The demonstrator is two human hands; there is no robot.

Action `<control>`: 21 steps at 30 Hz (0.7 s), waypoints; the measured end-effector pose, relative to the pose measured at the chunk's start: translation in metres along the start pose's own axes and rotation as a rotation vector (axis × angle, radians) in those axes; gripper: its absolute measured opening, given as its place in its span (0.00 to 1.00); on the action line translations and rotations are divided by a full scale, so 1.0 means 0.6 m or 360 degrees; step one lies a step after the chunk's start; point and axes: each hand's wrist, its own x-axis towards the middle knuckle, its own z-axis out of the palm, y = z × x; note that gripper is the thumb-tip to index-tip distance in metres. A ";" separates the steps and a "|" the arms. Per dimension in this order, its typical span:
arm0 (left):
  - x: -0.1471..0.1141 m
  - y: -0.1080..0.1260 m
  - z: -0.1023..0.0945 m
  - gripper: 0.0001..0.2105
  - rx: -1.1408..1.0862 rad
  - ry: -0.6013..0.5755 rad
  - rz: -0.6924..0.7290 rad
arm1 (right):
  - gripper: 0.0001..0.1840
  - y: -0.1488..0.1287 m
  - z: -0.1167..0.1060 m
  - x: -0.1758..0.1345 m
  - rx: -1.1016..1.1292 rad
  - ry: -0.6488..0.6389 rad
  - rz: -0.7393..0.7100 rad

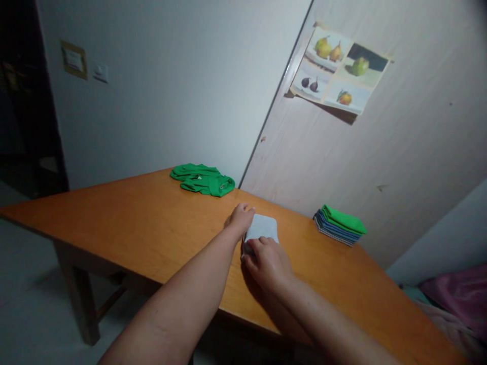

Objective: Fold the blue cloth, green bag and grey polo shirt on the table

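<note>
A light grey folded cloth [263, 226] lies on the wooden table in front of me, shaped into a small, thick rectangle. My left hand [241, 219] grips its far left edge with bent fingers, some of them hidden behind the hand. Across the near end of the same cloth, my right hand [267, 260] is closed, thumb at the left side and fingers curled over the top. The underside of the cloth is out of sight.
A crumpled green garment [205, 180] rests at the table's back edge against the wall. To the right stands a stack of folded cloths [340, 225], green on top, blue and checked below. The orange-brown table [125, 223] meets a wall bearing a fruit poster [338, 71]. Pink fabric [458, 294] lies beyond the right side.
</note>
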 end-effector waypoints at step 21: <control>-0.005 0.001 -0.001 0.15 0.0371 -0.0118 0.0127 | 0.19 0.152 0.018 -0.079 0.0204 0.0232 0.0257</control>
